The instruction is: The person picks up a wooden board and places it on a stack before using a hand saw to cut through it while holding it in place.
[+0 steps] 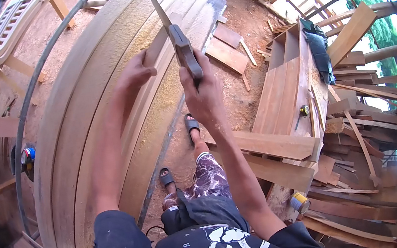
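My right hand [202, 86] is wrapped round the dark handle of a handsaw [157, 6]. Its narrow blade points up and away over the planks. Close beside it on the left, my left hand [134, 77] grips the near end of a short piece of wood [157, 48], thumb on top. Beneath both hands run long wooden planks [89, 95], laid side by side and dusted with pale sawdust [166, 85].
A wooden box frame [275, 94] stands to the right, with a tape measure [304, 110] and a yellow tin [299, 203] nearby. Offcuts [227, 55] lie on the dirt floor. Stacked scrap boards [374, 126] fill the far right. A carved slatted panel [14, 22] leans at upper left.
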Available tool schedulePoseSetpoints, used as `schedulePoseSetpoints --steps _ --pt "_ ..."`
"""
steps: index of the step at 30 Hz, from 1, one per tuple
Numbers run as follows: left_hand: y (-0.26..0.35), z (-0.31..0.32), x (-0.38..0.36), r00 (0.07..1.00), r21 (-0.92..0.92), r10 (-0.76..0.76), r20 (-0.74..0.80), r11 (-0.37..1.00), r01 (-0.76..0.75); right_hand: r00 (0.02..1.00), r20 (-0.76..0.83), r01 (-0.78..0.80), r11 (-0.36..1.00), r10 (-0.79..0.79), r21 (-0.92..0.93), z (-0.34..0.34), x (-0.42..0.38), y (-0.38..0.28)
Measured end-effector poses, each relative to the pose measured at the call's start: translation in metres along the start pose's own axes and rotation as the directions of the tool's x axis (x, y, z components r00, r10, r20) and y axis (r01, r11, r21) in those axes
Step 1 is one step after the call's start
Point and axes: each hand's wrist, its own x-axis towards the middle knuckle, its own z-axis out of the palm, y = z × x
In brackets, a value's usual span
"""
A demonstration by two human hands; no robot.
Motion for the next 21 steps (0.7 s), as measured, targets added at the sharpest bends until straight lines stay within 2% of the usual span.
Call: schedulePoseSetpoints --steps 2,4,5,6,7,10,11,13,14,15,16,17,18,20,21 --pt "0.002 -0.003 0.0 0.999 0.044 -0.028 0.022 0.999 0.027 0.999 -0.026 0.034 0.998 -0.032 0.061 -0.008 -0.034 0.017" --pt "0.009 -0.005 -0.004 0.996 0.088 -0.07 0.052 0.994 0.066 0.966 -0.074 0.244 0.968 -0.248 -0.059 -0.031 -0.103 0.046" --pt "0.006 -0.004 -0.003 0.996 0.089 -0.066 0.058 0.994 0.06 0.998 0.029 -0.048 0.999 0.047 0.008 -0.055 -0.148 0.026" --pt "0.001 -0.002 -0.002 1.0 0.118 0.003 0.011 0.993 -0.004 1.0 0.022 0.001 1.0 0.0 -0.021 -0.072 -0.183 0.017" --pt "-0.005 0.0 -0.002 0.997 0.147 0.066 -0.039 0.987 -0.06 0.999 0.031 -0.014 0.998 0.016 -0.059 -0.091 -0.219 0.01" --pt "0.008 -0.005 -0.006 1.0 0.168 0.029 0.012 0.985 -0.03 1.0 0.028 -0.013 0.998 0.015 -0.066 -0.102 -0.245 0.013" --pt "0.001 -0.004 -0.003 1.0 0.168 0.027 0.005 0.985 -0.027 1.0 -0.01 -0.002 1.0 0.002 -0.031 -0.098 -0.242 0.017" --pt "-0.015 0.002 0.001 0.993 0.158 0.101 -0.054 0.983 -0.091 0.992 -0.01 0.122 0.989 -0.124 -0.089 -0.06 -0.162 0.043" --pt "-0.001 -0.004 -0.002 0.999 0.115 0.014 0.04 0.993 -0.019 0.988 -0.04 0.145 0.989 -0.147 -0.036 -0.032 -0.11 0.058" --pt "-0.001 -0.003 -0.002 0.999 0.114 0.016 0.041 0.993 -0.02 0.996 -0.048 0.078 0.993 -0.074 0.091 -0.01 -0.057 0.053" --pt "-0.001 -0.004 0.0 0.998 0.065 0.015 0.056 0.998 -0.018 0.986 -0.099 0.143 0.985 -0.133 0.099 0.01 -0.009 0.048" --pt "-0.004 -0.006 0.001 0.997 0.02 0.012 0.075 1.0 -0.013 0.995 -0.042 0.09 0.992 -0.087 0.093 0.008 0.018 0.026" --pt "-0.017 -0.006 0.008 0.997 0.029 0.01 0.077 1.0 -0.012 0.999 0.015 0.039 0.995 -0.04 0.089 0.007 0.032 0.006" --pt "-0.053 0.002 0.025 0.995 -0.092 0.056 0.08 0.995 -0.049 0.998 -0.002 0.066 0.995 -0.066 0.073 0.007 0.017 0.012" --pt "-0.046 0.005 0.017 0.993 -0.094 0.053 0.105 0.995 -0.043 0.996 -0.028 0.086 0.995 -0.085 0.044 0.002 -0.002 0.019"
